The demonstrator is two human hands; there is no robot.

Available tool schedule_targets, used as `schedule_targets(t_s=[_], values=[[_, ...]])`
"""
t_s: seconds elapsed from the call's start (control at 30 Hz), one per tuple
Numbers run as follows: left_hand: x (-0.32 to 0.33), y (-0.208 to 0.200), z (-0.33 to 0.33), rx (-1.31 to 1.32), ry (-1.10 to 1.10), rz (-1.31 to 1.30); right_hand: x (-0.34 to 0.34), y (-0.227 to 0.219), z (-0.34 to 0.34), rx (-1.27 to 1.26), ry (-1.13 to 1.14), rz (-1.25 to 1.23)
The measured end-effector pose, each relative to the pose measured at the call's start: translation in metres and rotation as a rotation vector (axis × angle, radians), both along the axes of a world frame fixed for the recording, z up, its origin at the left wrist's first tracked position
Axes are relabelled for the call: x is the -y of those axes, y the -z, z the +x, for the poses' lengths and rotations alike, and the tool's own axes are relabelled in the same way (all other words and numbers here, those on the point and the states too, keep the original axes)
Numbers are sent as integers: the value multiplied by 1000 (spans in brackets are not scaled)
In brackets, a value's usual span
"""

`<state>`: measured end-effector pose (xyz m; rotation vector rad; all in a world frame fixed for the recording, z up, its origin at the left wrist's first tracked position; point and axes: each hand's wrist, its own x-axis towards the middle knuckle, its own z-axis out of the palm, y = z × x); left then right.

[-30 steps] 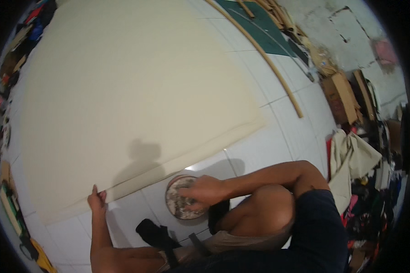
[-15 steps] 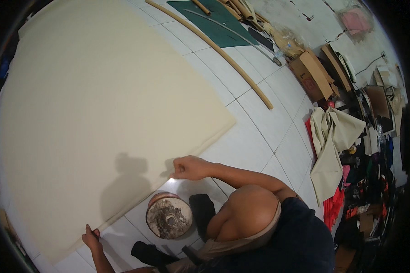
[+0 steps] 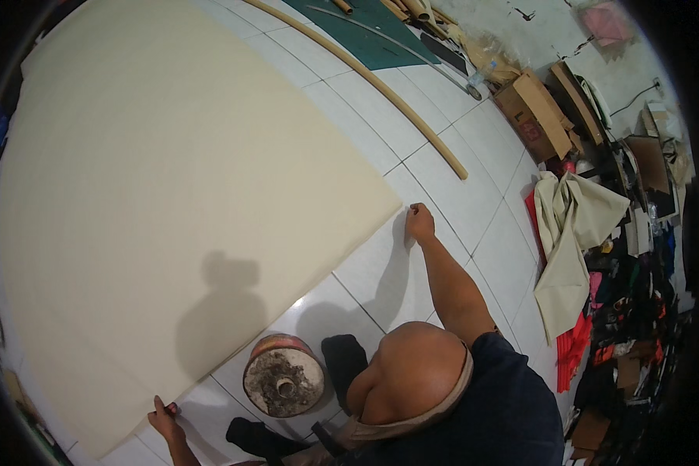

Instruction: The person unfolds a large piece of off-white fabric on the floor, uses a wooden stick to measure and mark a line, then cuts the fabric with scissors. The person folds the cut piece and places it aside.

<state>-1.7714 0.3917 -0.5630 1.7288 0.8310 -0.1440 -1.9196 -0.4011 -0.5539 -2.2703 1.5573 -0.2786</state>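
Note:
A large cream sheet of fabric-like material [image 3: 147,179] lies spread over the floor, its near edge running slantwise from lower left to the right corner. At that right corner, my right hand [image 3: 420,223] has its fingertips pinched together on the sheet, arm stretched out. My left hand [image 3: 165,421] is at the near edge toward the lower left, one finger raised over the sheet and the others curled. Something small and dark shows among those fingers, too small to name. Between my feet stands a round, worn, stained block [image 3: 283,380] with a hole in its top.
White floor tiles [image 3: 435,163] lie right of the sheet. A long tan tube [image 3: 380,83], a thin grey rod [image 3: 388,48] and a green mat [image 3: 365,35] are at the back. A cardboard box [image 3: 534,116], draped cream cloth [image 3: 571,233] and cluttered shelves line the right.
My right hand has moved right and away from me, from mid-edge to the sheet's right corner, its arm straightening. The near edge looks smoother. My left hand has shifted slightly.

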Motion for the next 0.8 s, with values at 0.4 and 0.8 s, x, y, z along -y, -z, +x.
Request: schedule_targets(t_s=[0.4, 0.8], values=[[-21, 2, -2, -22, -68, -116, 7, 20, 50, -73, -182, -41], [-79, 14, 7, -31, -441, -69, 16, 21, 44, -174, -238, -118]])
